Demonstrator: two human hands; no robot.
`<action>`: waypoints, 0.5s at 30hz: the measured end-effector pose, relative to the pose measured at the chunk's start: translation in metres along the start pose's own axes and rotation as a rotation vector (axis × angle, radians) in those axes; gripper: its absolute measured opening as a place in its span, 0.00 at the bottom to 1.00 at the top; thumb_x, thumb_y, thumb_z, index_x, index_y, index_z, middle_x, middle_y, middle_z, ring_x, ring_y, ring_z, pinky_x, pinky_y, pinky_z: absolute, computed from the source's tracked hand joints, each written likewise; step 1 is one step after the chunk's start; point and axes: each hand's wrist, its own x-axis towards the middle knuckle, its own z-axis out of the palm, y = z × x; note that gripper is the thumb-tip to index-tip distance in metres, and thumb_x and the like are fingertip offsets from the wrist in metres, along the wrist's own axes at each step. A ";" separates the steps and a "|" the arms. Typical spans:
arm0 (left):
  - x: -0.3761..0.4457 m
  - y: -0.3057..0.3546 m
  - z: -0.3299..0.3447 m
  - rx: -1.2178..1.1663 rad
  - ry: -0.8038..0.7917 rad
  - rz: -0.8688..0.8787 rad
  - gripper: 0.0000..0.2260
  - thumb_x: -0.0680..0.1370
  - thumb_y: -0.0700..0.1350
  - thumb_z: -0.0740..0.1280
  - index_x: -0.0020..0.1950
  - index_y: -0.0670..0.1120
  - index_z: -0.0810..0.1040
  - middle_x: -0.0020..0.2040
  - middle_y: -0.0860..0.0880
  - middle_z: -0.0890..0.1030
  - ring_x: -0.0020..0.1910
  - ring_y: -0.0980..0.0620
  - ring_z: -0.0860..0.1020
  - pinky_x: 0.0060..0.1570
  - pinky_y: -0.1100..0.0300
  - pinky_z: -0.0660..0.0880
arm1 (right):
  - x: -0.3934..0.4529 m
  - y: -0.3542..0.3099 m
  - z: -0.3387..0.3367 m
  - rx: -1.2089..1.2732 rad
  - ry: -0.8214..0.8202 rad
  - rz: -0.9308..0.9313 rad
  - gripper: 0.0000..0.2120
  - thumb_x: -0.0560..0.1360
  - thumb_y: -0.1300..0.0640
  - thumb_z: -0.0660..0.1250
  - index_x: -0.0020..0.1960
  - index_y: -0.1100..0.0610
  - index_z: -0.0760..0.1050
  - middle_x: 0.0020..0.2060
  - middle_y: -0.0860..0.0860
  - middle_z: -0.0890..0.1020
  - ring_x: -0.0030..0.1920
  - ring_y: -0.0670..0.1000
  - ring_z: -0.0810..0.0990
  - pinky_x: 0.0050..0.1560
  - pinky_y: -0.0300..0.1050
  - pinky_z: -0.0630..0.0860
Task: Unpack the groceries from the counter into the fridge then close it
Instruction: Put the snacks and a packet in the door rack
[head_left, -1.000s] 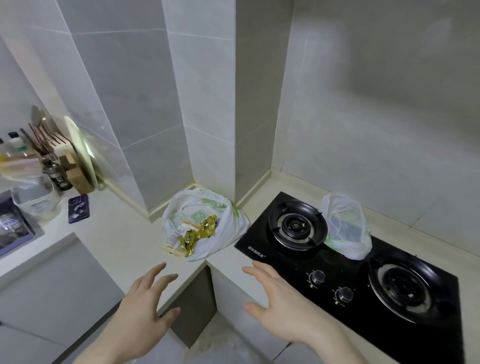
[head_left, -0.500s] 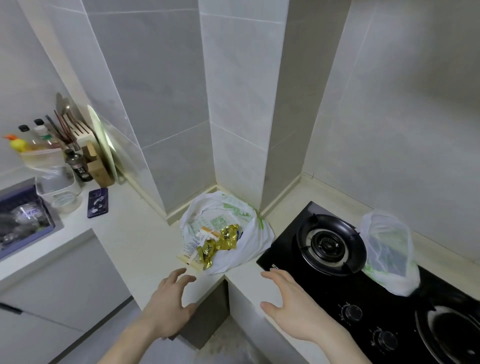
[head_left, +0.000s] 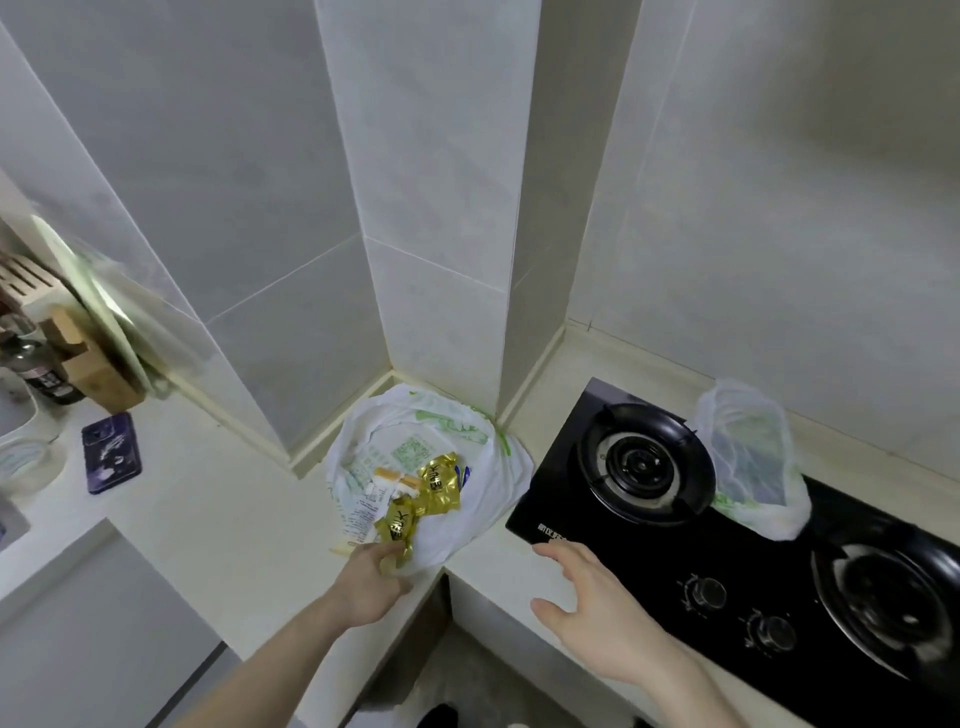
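Note:
A white plastic grocery bag (head_left: 483, 499) lies open in the counter's corner, showing gold foil packets (head_left: 439, 480), receipts and small boxes. My left hand (head_left: 371, 577) reaches the bag's front edge, and its fingers curl on the lowest gold packet (head_left: 400, 522). Spread and holding nothing, my right hand (head_left: 587, 608) hovers over the counter edge by the stove's front left corner. A second thin bag (head_left: 748, 462) with something green inside sits on the stove between the burners. No fridge is in view.
A black two-burner gas stove (head_left: 597, 525) fills the right counter. On the left counter (head_left: 223, 499) lie a dark phone (head_left: 110, 452), a wooden knife block (head_left: 88, 358), a bottle (head_left: 36, 364) and a leaning board. A tiled pillar stands behind the bag.
My left hand has moved forward onto the bag's front edge and closed on a gold packet. The view has moved closer, and my right hand has stayed spread near the stove.

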 end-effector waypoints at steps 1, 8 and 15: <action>0.005 -0.001 -0.002 -0.014 0.000 -0.003 0.27 0.75 0.44 0.72 0.74 0.45 0.73 0.73 0.43 0.71 0.73 0.44 0.69 0.68 0.56 0.69 | 0.001 -0.001 0.004 0.003 0.009 0.012 0.29 0.81 0.47 0.66 0.80 0.45 0.62 0.75 0.37 0.62 0.75 0.40 0.65 0.72 0.35 0.62; 0.009 -0.011 -0.020 -0.054 0.077 0.171 0.15 0.80 0.36 0.63 0.65 0.45 0.79 0.62 0.47 0.77 0.56 0.49 0.78 0.56 0.61 0.71 | 0.015 -0.025 0.036 0.067 0.054 0.052 0.26 0.81 0.46 0.66 0.77 0.40 0.65 0.72 0.33 0.64 0.72 0.40 0.69 0.72 0.39 0.67; 0.003 -0.024 -0.051 0.118 0.132 0.458 0.17 0.80 0.44 0.67 0.68 0.50 0.79 0.64 0.60 0.75 0.63 0.54 0.77 0.64 0.65 0.70 | 0.045 -0.049 0.081 0.145 0.038 0.107 0.25 0.78 0.43 0.66 0.74 0.37 0.66 0.69 0.36 0.68 0.66 0.41 0.74 0.62 0.36 0.72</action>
